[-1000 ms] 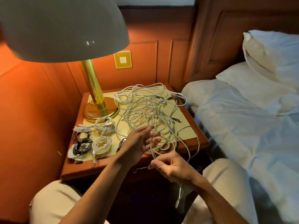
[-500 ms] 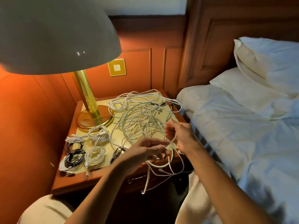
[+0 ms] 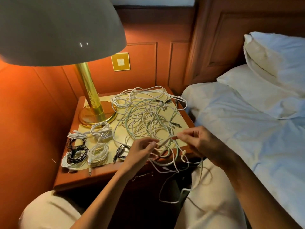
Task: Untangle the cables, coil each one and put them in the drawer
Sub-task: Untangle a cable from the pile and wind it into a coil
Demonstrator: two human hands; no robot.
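Bed [image 3: 247, 129] w/ white sheets fills my right side, two pillows [image 3: 272, 63] stacked at the headboard. Lamp [image 3: 57, 30] w/ a big pale shade looms top left, its brass stem and base standing on the desk [image 3: 99, 176] at the back left corner. A yellow mat covers most of the desk top.

Tangled cables [image 3: 145, 116], white and pale green, sprawl over the mat's right half & spill off the front edge, strands hanging down btwn my knees. Coiled cables [image 3: 87, 146], abt five or six bundles in white and black, lie in the mat's front left part, apart from the tangle.

My left hand [image 3: 142, 151] & right hand [image 3: 198, 141] are both over the desk's front right edge, near each other but not touching. Each pinches the same white cable [image 3: 166, 141], which is stretched short btwn them, left thumb and fingers on one bit, right fingertips on the other. A plug end [image 3: 183, 155] dangles just below my right hand.
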